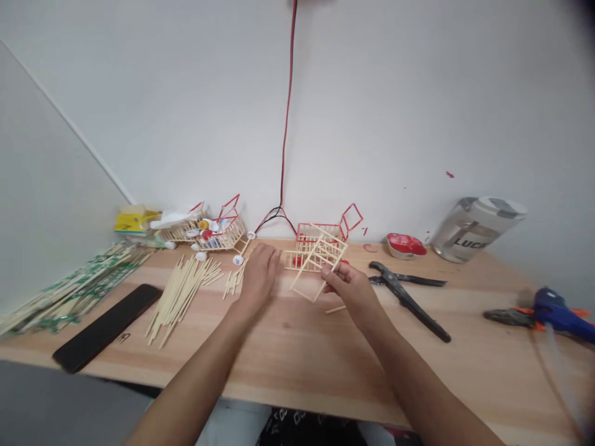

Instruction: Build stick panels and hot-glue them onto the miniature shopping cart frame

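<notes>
Between the thumb and fingers of my right hand (349, 288) is a small frame of glued bamboo sticks (320, 259), tilted above the table. Behind it stands a stick-built cart (318, 231) with a red rim and red handle, partly covered by the frame. My left hand (260, 272) is over the table beside a few short cut sticks (231, 284). Its fingers are curled together and the fingertips are hidden, so what they hold, if anything, does not show. One loose stick (335, 309) lies under my right hand.
Left: wrapped chopsticks (79, 285), a black phone-like slab (109, 325), long sticks (181, 297) and another stick cart (225, 232) with white wheels. Right: a red-filled dish (406, 246), black pliers (409, 300), a tilted clear jar (476, 232) and a blue glue gun (553, 311).
</notes>
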Demonstrator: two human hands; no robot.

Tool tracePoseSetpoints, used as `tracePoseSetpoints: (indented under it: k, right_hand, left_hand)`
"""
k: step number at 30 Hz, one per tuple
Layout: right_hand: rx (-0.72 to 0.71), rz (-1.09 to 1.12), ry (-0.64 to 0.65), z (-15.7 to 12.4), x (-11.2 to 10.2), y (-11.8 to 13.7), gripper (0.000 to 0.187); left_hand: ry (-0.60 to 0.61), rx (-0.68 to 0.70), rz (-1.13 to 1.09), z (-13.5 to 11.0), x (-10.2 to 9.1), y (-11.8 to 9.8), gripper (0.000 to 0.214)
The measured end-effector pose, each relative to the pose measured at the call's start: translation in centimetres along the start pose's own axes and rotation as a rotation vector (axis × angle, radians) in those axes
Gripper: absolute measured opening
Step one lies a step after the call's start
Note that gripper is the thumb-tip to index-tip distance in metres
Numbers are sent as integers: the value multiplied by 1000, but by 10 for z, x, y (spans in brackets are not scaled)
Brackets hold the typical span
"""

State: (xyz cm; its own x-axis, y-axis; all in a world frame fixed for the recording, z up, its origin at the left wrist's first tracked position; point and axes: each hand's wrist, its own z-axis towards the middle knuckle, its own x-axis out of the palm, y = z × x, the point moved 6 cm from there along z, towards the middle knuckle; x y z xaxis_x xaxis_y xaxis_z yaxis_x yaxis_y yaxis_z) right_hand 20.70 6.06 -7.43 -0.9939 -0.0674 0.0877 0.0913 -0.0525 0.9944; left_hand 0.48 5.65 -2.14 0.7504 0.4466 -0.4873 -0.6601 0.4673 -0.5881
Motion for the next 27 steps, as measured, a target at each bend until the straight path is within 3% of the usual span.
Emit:
tracePoseSetpoints:
  k: [3,6,9,11,13,14,15,17,20,23,25,27]
  right_hand:
    - [-5,19,11,4,-5,-3,39]
    - [-20,88,-3,7,-11,-4,39]
    - [-31,166,-25,10,-15,-3,38]
    - [-35,186,-28,10,-15,-4,38]
    - [-36,185,-19,11,-14,-6,40]
    - [-36,180,-11,12,-13,-7,40]
    - [-38,173,-3,12,-13,-7,40]
    - [-48,164,12,13,-11,-9,39]
    - [-63,157,16,13,-10,-9,39]
    - [-65,150,13,12,-7,-9,41]
    - [-67,143,20,10,-4,-8,41]
    - [-66,133,24,9,-2,-8,41]
  left_hand:
    - [13,62,42,2,-19,-16,20]
    - [-69,-143,-51,-7,-52,-20,20]
    - [-137,-355,-301,-28,-82,-13,27]
    - [-83,-410,-405,-44,-98,-3,35]
    - [73,-396,-234,-59,-115,8,44]
    - [150,-362,-52,-67,-126,14,37]
    - [125,-291,157,-73,-142,18,31]
    - [-48,-151,539,-86,-178,19,41]
    - [-182,-108,772,-102,-205,16,46]
    - [-195,-104,624,-103,-191,6,38]
    - [-182,-198,363,-94,-163,4,35]
    - [-125,-330,45,-78,-123,5,35]
